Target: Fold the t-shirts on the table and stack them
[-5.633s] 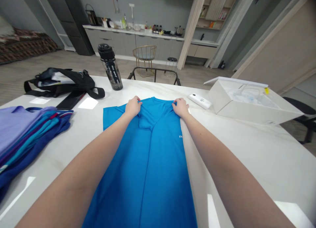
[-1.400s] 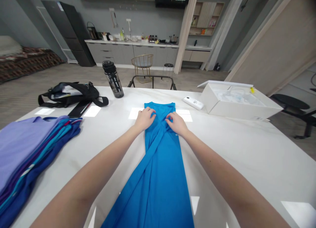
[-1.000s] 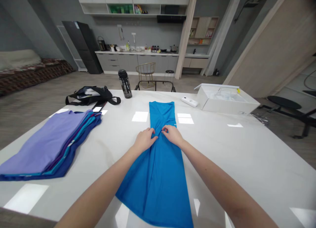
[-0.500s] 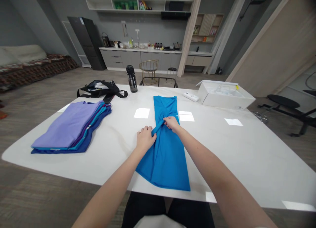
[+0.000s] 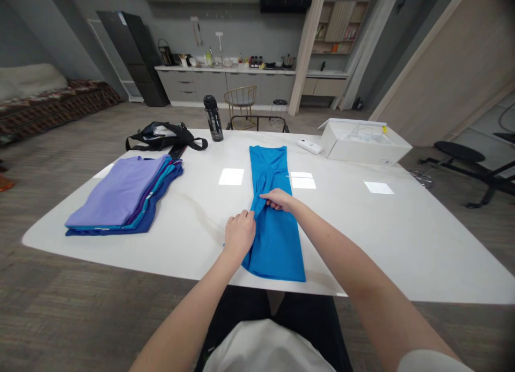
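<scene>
A bright blue shirt (image 5: 279, 243) lies lengthwise on the white table in front of me, its sides folded inward into a long strip. My left hand (image 5: 240, 231) grips the left edge of the fabric, fingers curled over it. Slightly farther up, my right hand (image 5: 278, 199) pinches a bunched fold of the same shirt between thumb and fingers. Creases run from the pinched spot toward the shirt's far end. The left hand's fingertips are partly hidden by the cloth.
To the left sits a stack of folded clothes (image 5: 120, 192), lavender on top. Behind it are a black bag (image 5: 164, 136) and a dark water bottle (image 5: 213, 119). A white remote-like device (image 5: 309, 146) and an open white box (image 5: 358, 146) stand at the back right of the table (image 5: 382, 238).
The shirt's lower left part has been drawn inward, so its near end is narrower. Both hands still grip the cloth. The camera view has tilted downward.
</scene>
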Demonstrator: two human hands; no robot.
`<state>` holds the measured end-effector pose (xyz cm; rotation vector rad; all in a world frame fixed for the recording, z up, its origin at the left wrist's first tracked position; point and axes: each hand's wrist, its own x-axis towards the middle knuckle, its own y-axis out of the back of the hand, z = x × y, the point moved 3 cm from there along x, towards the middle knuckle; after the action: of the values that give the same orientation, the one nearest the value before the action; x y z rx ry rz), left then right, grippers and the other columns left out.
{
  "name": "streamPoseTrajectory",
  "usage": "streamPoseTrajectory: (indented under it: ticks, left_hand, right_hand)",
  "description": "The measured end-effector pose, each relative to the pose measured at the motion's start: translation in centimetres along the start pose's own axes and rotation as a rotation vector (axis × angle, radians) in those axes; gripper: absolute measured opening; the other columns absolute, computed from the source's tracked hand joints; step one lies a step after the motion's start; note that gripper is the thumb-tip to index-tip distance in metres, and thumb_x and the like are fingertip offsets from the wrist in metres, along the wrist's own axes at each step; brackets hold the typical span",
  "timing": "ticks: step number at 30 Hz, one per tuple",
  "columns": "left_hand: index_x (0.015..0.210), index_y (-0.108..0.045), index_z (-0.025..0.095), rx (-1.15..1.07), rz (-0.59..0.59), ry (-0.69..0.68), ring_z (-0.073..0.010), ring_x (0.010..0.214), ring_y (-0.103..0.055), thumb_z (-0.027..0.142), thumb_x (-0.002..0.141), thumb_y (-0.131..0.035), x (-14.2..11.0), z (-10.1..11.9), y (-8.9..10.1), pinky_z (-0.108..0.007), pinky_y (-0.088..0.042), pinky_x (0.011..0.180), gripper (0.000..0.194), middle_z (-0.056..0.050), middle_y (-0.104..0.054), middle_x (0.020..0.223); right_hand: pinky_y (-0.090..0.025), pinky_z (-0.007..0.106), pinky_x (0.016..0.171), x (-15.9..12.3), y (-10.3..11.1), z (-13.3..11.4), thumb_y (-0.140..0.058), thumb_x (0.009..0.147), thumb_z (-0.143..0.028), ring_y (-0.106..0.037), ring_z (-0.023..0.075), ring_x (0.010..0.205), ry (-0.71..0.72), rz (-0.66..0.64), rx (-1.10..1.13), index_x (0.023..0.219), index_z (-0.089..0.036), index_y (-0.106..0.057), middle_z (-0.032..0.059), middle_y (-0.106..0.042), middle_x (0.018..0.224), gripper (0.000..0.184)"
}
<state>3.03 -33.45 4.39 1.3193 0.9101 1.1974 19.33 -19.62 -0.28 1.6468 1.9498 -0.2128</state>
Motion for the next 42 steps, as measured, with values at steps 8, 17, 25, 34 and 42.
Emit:
streamPoseTrajectory:
  ticks: [8, 17, 25, 34, 42]
  left_hand:
    - [0.106, -0.066, 0.021, -0.002, 0.059, -0.004, -0.0232, 0.091, -0.065, 0.022, 0.102, -0.04, -4.7, -1.2, 0.8, -0.035, -0.046, 0.078, 0.026, -0.007, -0.065, 0.093]
    - [0.137, -0.052, 0.023, -0.233, 0.109, -0.194, -0.02, 0.091, -0.065, 0.021, 0.103, -0.042, -7.0, 3.0, 2.1, -0.031, -0.052, 0.077, 0.036, -0.007, -0.064, 0.104]
    - [0.101, -0.064, 0.022, -0.599, 0.059, -0.096, -0.0203, 0.095, -0.066, 0.014, 0.095, -0.051, -8.4, 2.5, -1.1, -0.036, -0.051, 0.087, 0.016, -0.004, -0.069, 0.096]
    - [0.097, -0.06, 0.021, -0.48, 0.192, -0.187, -0.0197, 0.089, -0.062, 0.03, 0.105, -0.042, -9.6, 5.0, 0.2, -0.037, -0.044, 0.088, 0.022, -0.004, -0.067, 0.091]
    - [0.121, -0.06, 0.022, -0.222, 0.054, -0.409, -0.0233, 0.102, -0.062, 0.026, 0.102, -0.048, -10.4, 4.3, -0.4, -0.042, -0.043, 0.092, 0.022, -0.009, -0.069, 0.11]
  right_hand:
    - [-0.019, 0.016, 0.033, -3.4, 1.6, 1.3, -0.057, 0.101, -0.042, -0.038, 0.0034, 0.039, 0.051, 0.067, 0.134, 0.079, -0.018, -0.053, -0.0007, -0.061, 0.065, 0.033]
    - [-0.017, 0.016, 0.032, -8.6, -0.9, 2.0, -0.074, 0.088, -0.045, -0.042, 0.0047, 0.041, -0.037, -0.412, 0.038, 0.075, -0.016, -0.059, 0.0023, -0.066, 0.067, 0.036]
    - [-0.02, 0.019, 0.033, -10.4, 1.8, 4.3, -0.069, 0.092, -0.047, -0.04, 0.0054, 0.039, 0.001, -0.126, -0.104, 0.071, -0.018, -0.055, 0.0007, -0.062, 0.059, 0.039]
    - [-0.014, 0.016, 0.034, -16.3, -0.2, 8.4, -0.068, 0.085, -0.065, -0.026, 0.0023, 0.037, -0.209, -0.552, 0.148, 0.073, -0.018, -0.054, -0.0066, -0.048, 0.056, 0.051]
    - [-0.013, 0.019, 0.036, -19.6, 0.4, 9.3, -0.064, 0.089, -0.038, -0.032, 0.0037, 0.036, -0.155, -0.357, 0.226, 0.07, -0.019, -0.049, -0.0053, -0.054, 0.056, 0.032]
